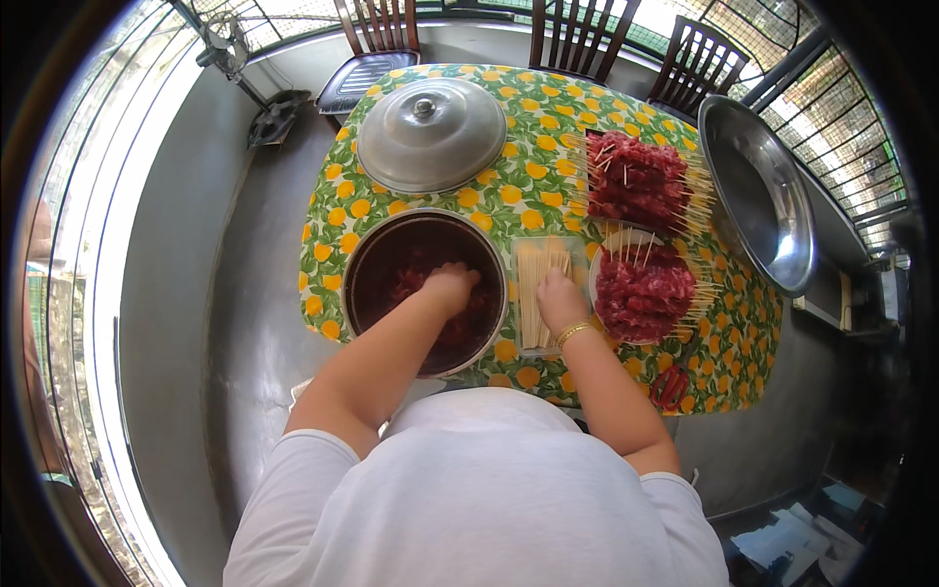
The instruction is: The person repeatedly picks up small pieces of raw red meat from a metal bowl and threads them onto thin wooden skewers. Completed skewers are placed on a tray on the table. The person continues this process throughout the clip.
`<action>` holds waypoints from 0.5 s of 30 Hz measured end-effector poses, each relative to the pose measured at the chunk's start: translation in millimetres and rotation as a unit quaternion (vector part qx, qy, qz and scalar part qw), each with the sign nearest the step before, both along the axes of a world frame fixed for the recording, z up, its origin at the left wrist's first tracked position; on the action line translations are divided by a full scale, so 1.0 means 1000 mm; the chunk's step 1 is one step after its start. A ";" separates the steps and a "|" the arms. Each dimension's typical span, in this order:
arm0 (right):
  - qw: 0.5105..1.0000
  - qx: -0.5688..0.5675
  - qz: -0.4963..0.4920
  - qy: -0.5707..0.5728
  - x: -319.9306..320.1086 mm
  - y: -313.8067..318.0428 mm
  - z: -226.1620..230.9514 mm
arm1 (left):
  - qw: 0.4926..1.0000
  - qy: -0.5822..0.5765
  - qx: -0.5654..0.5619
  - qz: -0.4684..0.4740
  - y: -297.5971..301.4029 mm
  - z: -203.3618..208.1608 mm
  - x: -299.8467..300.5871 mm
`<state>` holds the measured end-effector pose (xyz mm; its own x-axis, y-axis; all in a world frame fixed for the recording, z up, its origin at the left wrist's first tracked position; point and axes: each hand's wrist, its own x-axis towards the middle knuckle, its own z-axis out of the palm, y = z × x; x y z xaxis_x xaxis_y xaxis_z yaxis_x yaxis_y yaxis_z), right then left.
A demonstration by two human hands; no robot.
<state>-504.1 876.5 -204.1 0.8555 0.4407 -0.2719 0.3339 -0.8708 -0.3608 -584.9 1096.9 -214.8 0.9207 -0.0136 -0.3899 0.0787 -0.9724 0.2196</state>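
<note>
My left hand (452, 287) reaches down into a deep round pot (349, 284) that holds dark red raw meat (409, 284). Its fingers are curled in among the pieces, and what they grip is hidden. To the right of the pot, a clear plastic tray (533, 241) holds a bundle of thin bamboo skewers (531, 293). My right hand (559, 301), with a gold bracelet on the wrist, is over the tray's right side, its fingers closed on a skewer there. Just right of that hand, a white plate (594, 279) carries a heap of skewered raw meat (646, 293).
Behind the plate lies another stack of skewered meat (638, 181). A domed metal lid (430, 137) rests beyond the pot. At the right edge stands a large metal basin (758, 196). Red-handled scissors (670, 388) lie near the front of the lemon-patterned tablecloth (533, 201). Wooden chairs (377, 59) stand behind.
</note>
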 end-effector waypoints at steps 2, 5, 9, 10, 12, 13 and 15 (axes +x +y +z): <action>0.993 0.100 -0.024 0.050 -0.006 0.000 0.015 | 0.999 0.044 0.002 -0.019 0.002 -0.001 0.002; 0.962 0.193 -0.077 0.176 -0.015 -0.015 0.043 | 0.994 0.078 -0.076 0.007 0.018 0.010 0.001; 0.945 0.292 -0.061 0.137 -0.035 -0.021 0.072 | 0.958 0.083 -0.207 0.183 0.045 0.037 -0.015; 0.930 0.322 -0.065 0.164 -0.040 -0.021 0.077 | 0.944 0.079 -0.232 0.220 0.051 0.043 -0.018; 0.906 0.339 -0.104 0.230 -0.046 -0.017 0.086 | 0.947 0.032 -0.255 0.192 0.062 0.051 -0.025; 0.889 0.376 -0.077 0.250 -0.049 -0.017 0.091 | 0.947 -0.009 -0.272 0.171 0.066 0.053 -0.028; 0.868 0.392 -0.059 0.300 -0.056 -0.016 0.101 | 0.925 -0.049 -0.325 0.189 0.070 0.053 -0.033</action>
